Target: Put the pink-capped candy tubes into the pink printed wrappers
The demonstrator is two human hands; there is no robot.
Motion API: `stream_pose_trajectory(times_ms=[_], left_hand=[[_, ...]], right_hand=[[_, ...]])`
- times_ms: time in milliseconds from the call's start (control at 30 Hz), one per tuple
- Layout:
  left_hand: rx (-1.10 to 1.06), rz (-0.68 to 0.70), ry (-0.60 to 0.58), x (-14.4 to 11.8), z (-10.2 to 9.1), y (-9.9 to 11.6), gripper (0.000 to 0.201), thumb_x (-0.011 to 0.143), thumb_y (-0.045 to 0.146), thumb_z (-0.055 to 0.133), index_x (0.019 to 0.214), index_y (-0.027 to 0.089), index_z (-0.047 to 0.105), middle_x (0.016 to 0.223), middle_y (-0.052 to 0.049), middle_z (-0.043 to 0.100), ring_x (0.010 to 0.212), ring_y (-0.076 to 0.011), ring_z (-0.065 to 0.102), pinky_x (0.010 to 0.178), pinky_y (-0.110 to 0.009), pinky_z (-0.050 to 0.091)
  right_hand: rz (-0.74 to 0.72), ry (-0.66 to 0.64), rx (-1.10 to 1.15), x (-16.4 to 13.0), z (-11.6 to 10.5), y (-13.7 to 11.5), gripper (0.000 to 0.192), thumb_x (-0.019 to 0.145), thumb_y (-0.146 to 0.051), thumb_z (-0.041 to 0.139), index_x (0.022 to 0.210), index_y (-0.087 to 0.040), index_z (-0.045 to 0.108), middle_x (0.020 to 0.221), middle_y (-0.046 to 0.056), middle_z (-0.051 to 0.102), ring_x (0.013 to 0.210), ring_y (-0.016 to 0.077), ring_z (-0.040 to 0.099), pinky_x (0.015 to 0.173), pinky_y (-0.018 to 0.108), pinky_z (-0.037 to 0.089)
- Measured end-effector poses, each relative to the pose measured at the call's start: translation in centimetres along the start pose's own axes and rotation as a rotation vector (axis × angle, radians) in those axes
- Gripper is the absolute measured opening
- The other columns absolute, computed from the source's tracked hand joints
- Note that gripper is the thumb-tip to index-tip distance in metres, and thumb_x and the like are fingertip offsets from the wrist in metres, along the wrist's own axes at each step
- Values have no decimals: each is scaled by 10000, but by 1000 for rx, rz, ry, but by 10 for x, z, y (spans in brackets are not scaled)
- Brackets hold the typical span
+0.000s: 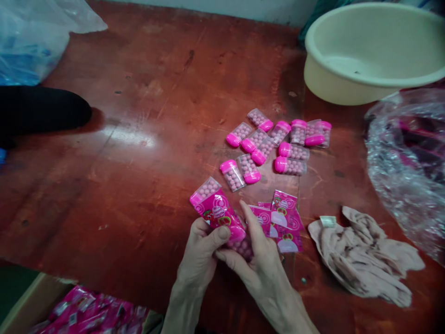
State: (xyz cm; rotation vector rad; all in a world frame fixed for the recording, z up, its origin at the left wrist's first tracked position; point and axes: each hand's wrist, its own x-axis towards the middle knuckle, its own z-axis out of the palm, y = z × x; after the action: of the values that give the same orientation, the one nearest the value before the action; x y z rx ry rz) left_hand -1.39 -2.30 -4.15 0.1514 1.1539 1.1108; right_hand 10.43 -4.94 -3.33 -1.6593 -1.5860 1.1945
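**Both hands on one labelled candy container, near table edge**

Left to right, as I see it from the head view:

- Far left: clear plastic bag [38, 32] in the top corner, a dark sleeve [41, 111] of someone else resting on the red table [139, 139] below it. Not my hands.
- Bottom left: cardboard box [31, 301] with pink wrappers inside.
- Centre: my left hand [200, 255] and right hand [259, 260] both closed around the labelled container [217, 211]. Left thumb presses on the pink sleeve, right index lies along its side. Container is tilted, cap end up-left, lifted off the table just above my wrists.
- Just right of the hands: loose pink labels [283, 222] lying flat, overlapping.
- Beyond them: bare candy containers [274, 144] in a loose cluster, pink caps, no sleeves.
- Right: crumpled beige cloth [365, 255], pale basin [375, 51] at top, clear bag [410, 162] at the right edge.

My read of the step: the sleeve is being seated on the container (judgement, not certain). To do it well: keep the left thumb pinning the label so it doesn't rotate, smooth with the right fingers along the length, keep the edge square to the cap, avoid squeezing hard enough to pop the cap.
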Motion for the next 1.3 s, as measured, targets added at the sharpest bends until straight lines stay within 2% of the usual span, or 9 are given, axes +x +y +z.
stream_pose_trajectory(times_ms=[133,267,367,467,667,900,1067,1167,1300], left_hand=[[70,-19,-45,-1,-3,1,219,497,149,797,693,169,700,648,-8,704,580,-143,627,598,-258,516],[70,67,-105,2,1,5,108,589,196,760,684,161,723,719,-40,721,644,-165,647,642,-275,524],[12,184,-94,5,5,7,92,638,246,742,694,173,730,775,-44,732,756,-179,663,748,-287,516],[-7,177,-109,6,6,6,148,647,284,742,741,169,733,784,-51,731,849,-185,656,799,-273,501],[-15,84,-155,5,7,1,149,666,272,727,754,151,725,818,-68,728,865,-197,653,806,-281,494],[-48,27,-273,1,9,5,192,735,253,664,878,134,712,881,-103,713,843,-229,654,672,-279,509],[-88,27,-270,0,14,4,191,794,223,596,920,127,703,907,-113,711,888,-232,643,763,-315,495],[-84,37,-251,-1,16,0,201,810,196,578,964,134,692,938,-112,707,928,-231,632,822,-336,474],[-43,73,-310,-4,11,-2,217,810,181,575,991,132,685,986,-122,698,1001,-242,601,878,-353,445]], right_hand=[[6,-36,132,3,-2,0,722,788,-325,627,1402,-287,249,1238,80,569,1052,247,593,759,342,548],[72,60,249,9,3,1,793,765,-295,650,1408,-228,190,1012,62,652,866,209,646,713,319,541],[103,51,300,11,2,-2,442,840,-288,556,1255,-219,421,735,-7,626,589,142,606,532,238,501],[63,2,224,9,1,-4,159,874,-297,502,986,-231,592,580,-30,570,447,121,529,410,215,421],[15,159,140,3,8,-4,226,840,-348,546,1035,-258,614,744,34,666,566,174,598,460,253,468],[121,117,291,4,13,-2,340,860,-435,491,1062,-191,616,662,17,637,543,145,581,477,234,468],[-8,207,110,2,23,0,317,878,-402,468,1078,-185,583,858,80,677,721,198,630,620,296,498],[-43,238,-23,1,25,0,289,912,-366,401,1031,-165,572,811,89,672,664,201,624,601,310,485],[-60,156,-43,-1,15,6,282,911,-382,398,1008,-200,591,736,51,651,606,182,608,530,271,471]])
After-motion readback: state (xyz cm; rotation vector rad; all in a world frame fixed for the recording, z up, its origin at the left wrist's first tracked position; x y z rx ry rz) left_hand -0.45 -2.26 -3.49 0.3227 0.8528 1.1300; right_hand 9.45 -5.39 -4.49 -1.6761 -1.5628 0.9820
